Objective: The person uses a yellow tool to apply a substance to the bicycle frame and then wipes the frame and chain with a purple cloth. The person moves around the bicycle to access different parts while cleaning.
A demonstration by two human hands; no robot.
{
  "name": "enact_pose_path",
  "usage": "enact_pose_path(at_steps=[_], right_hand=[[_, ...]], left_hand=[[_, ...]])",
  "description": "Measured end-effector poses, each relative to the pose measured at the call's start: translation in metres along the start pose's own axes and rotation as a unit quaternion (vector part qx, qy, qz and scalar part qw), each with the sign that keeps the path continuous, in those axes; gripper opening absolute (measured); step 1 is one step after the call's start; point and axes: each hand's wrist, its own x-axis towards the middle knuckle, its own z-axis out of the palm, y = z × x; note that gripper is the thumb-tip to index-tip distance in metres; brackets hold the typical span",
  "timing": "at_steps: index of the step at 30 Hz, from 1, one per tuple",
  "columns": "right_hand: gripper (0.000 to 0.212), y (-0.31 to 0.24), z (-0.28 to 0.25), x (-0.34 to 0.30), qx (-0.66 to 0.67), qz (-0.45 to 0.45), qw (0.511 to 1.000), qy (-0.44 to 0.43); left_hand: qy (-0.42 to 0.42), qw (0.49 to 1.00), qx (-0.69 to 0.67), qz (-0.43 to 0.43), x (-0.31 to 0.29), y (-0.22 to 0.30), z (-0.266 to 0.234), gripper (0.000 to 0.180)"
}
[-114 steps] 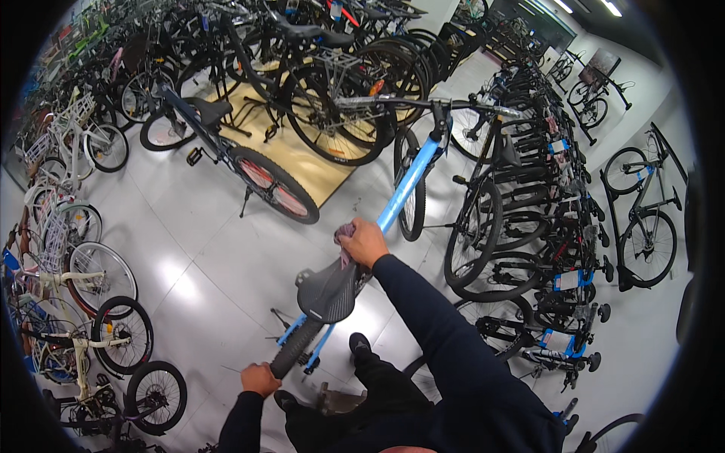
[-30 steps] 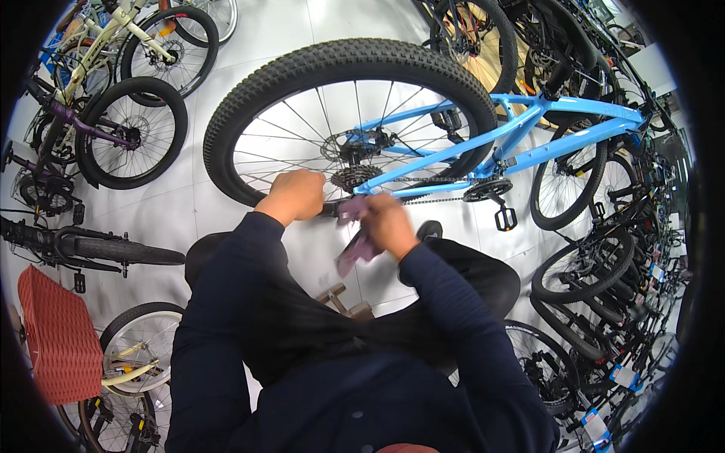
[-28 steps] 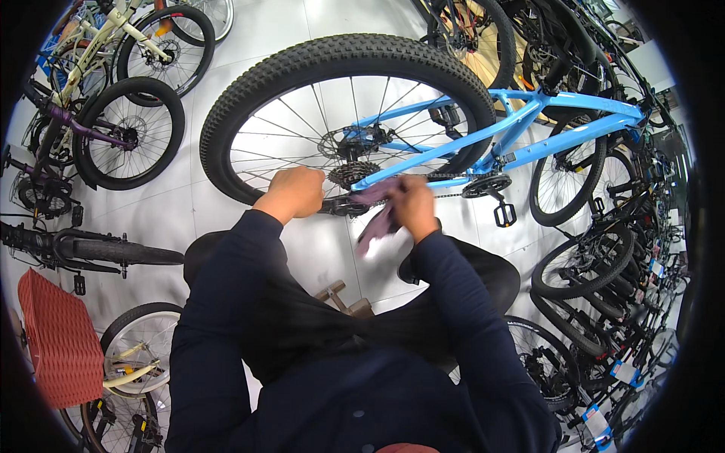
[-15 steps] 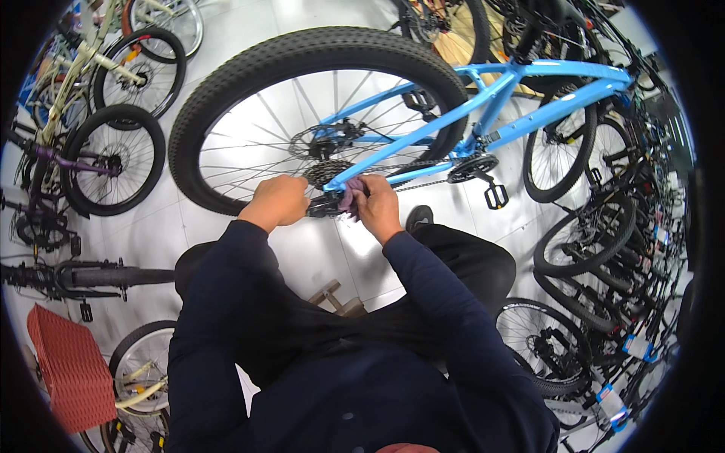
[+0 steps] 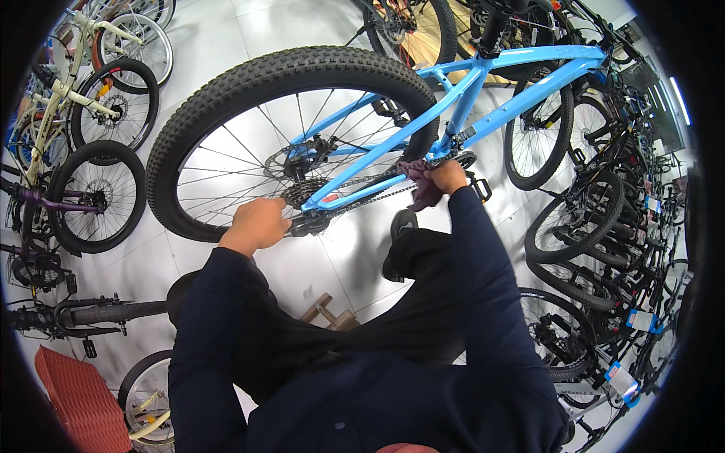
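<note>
Left hand [image 5: 258, 224] closed at the derailleur [image 5: 311, 223], just below the cassette [image 5: 300, 192]. Right hand [image 5: 447, 177] clamped on a purple rag [image 5: 420, 189] against the chain [image 5: 381, 195] near the crank; half a second ago it was beside the left, now well apart. Blue bike [image 5: 483, 98] ahead, front end cut off. Fingertips hidden.

left hand [image 5: 257, 223] grips the rear derailleur [image 5: 308, 223] of the blue bicycle [image 5: 483, 98]; right hand [image 5: 447, 177] presses a purple rag [image 5: 421, 189] on the chain [image 5: 377, 195].
</note>
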Motion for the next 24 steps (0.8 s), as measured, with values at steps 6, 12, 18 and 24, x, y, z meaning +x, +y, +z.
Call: enact_pose_path(at_steps=[6,12,18,24], right_hand=[[0.037,0.010,-0.089,-0.007,0.112,-0.002,0.970,0.213],[0.038,0.038,-0.073,0.002,0.072,0.041,0.991,0.106],[0.034,0.060,-0.081,0.001,-0.017,0.070,0.983,0.169],[0.034,0.027,-0.076,0.002,0.044,-0.042,0.987,0.150]], left_hand=[[0.010,1.000,0.000,0.015,0.004,0.003,0.003,0.035],[0.014,1.000,0.007,0.025,0.010,0.004,0.011,0.038],[0.044,0.998,0.009,0.044,0.011,0.001,0.015,0.033],[0.048,0.998,0.007,0.050,0.016,0.008,0.016,0.031]])
